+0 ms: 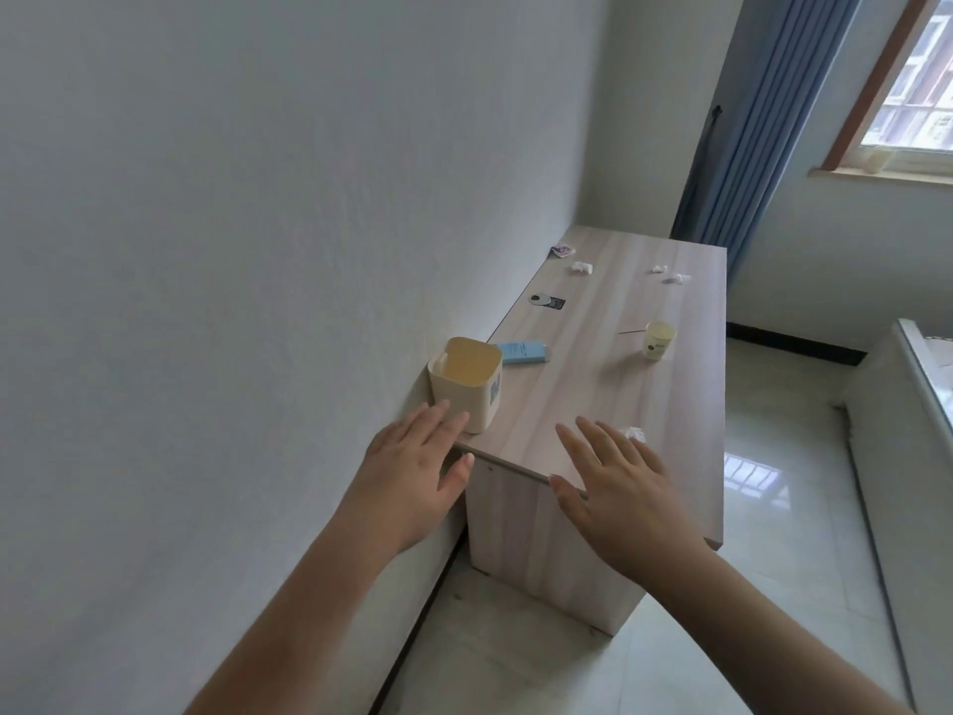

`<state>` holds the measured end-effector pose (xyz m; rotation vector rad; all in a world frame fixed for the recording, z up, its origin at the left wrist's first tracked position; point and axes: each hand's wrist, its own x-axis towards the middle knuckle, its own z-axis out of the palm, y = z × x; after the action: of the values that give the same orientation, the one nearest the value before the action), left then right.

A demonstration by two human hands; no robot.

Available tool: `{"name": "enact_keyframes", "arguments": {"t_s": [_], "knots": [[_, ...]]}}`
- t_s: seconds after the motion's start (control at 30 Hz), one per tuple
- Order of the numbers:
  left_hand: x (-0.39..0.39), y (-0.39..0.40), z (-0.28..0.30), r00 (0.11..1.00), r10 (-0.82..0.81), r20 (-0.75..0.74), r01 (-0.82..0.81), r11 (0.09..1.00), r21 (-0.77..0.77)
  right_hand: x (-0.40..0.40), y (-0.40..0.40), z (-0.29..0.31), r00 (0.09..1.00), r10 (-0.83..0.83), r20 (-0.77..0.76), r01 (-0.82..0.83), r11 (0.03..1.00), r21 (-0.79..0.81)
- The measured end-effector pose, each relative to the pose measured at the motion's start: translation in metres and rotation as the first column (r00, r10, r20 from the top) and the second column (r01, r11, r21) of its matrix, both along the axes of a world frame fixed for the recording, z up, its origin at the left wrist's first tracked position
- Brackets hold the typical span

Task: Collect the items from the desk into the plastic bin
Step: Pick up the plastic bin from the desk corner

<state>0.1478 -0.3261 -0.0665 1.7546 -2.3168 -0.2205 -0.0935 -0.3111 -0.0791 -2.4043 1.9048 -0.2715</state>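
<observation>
A cream plastic bin (466,384) stands empty at the near left corner of the wooden desk (593,384). My left hand (412,472) hovers flat just in front of it, fingers apart, holding nothing. My right hand (613,487) is spread over the desk's near edge, partly covering a crumpled white tissue (633,434). A blue packet (522,352) lies behind the bin. A small paper cup (659,340) stands mid-desk with a thin stick (633,331) beside it. Further back lie crumpled tissues (582,267) (670,274) and a small wrapper (562,250).
The desk's long left side runs against a white wall. A dark cable grommet (547,301) sits in the desktop near the wall. Blue curtains (763,121) hang behind the far end, a window (918,85) at upper right. Glossy tiled floor (789,482) lies to the right.
</observation>
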Motion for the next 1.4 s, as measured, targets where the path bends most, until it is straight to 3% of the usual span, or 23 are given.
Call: {"name": "enact_keyframes", "arguments": {"t_s": [0.57, 0.97, 1.07, 1.23, 1.4], "knots": [[-0.06, -0.132, -0.046, 0.974, 0.154, 0.167, -0.173, 0.979, 0.105, -0.061, -0.168, -0.045, 0.989, 0.125, 0.08, -0.135, 0.982, 0.135], [-0.031, -0.173, -0.078, 0.956, 0.226, 0.186, -0.255, 0.955, 0.148, -0.02, -0.234, -0.076, 0.966, 0.239, 0.095, -0.251, 0.955, 0.16], [-0.017, -0.189, -0.094, 0.959, 0.257, 0.118, -0.277, 0.938, 0.206, -0.005, -0.253, -0.087, 0.969, 0.236, 0.079, -0.246, 0.954, 0.17], [0.023, -0.219, -0.117, 0.924, 0.361, -0.122, -0.311, 0.899, 0.308, 0.029, -0.29, -0.1, 0.975, 0.217, 0.047, -0.222, 0.955, 0.195], [0.041, -0.238, -0.143, 0.901, 0.362, -0.238, -0.25, 0.883, 0.396, 0.056, -0.33, -0.109, 0.976, 0.217, 0.034, -0.219, 0.951, 0.217]]}}
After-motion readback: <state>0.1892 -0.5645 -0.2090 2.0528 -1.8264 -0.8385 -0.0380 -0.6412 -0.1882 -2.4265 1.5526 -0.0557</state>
